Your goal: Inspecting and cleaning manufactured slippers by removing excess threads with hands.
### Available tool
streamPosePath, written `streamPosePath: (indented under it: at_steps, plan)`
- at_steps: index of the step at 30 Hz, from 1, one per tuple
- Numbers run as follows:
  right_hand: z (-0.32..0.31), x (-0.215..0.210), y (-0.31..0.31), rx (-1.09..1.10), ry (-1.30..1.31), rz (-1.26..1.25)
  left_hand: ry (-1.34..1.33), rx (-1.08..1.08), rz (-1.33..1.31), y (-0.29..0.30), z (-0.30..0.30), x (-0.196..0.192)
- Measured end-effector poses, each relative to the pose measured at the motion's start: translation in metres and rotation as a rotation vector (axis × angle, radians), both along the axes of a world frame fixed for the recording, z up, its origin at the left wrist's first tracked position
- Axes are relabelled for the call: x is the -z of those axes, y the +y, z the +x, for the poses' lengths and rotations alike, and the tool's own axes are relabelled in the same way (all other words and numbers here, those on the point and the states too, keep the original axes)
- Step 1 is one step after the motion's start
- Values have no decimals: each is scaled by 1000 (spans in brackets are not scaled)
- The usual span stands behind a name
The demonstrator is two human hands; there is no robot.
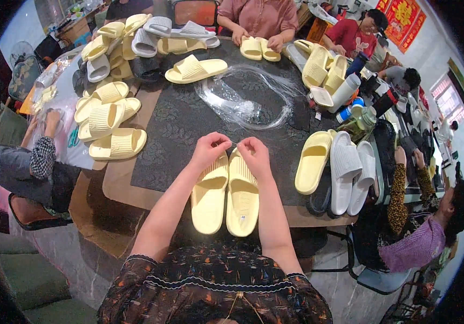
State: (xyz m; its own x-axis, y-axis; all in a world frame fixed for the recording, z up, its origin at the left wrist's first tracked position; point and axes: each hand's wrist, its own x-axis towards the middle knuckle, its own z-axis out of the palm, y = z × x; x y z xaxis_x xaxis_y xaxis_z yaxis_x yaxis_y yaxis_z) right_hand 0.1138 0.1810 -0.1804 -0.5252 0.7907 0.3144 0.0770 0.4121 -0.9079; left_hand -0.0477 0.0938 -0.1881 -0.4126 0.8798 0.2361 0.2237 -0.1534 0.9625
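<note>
While left hand [210, 151] and right hand [254, 156] nearly meet, one yellow slipper pair [209, 201], at near edge of dark mat [172, 127].
Fingertips pinched together, anything held too fine to tell; slippers aligned, no finished tie visible.

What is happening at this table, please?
The person's left hand and right hand are close together at the far end of a yellow pair of slippers; whether they hold something thin is hard to tell. Beyond them, a loop of clear strands lies on the dark mat. Across the table, another person touches more yellow slippers.
</note>
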Motion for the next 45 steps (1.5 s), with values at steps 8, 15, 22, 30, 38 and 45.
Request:
streamPosePath:
  at_steps: [8, 15, 22, 30, 38, 45]
  plan:
    - [1, 2, 3, 105, 25, 18, 9, -38, -19, 0, 2, -5]
    - [13, -40, -15, 247, 140, 134, -261, -96, -26, 0, -3, -13]
    - [51, -85, -87, -157, -513, -42, -393, -207, 120, -11, -24, -3]
    - [85, -76, -102, -338, -733, 51, 548, -983, 259, -87, -152, -19]
    - [63, -60, -105, -292, -796, 20, 440, -1346, -579, -169, -291, -45]
    - [32, -42, -110, -68, -836, 152, 438, -856, -136, -167, -272, -82]
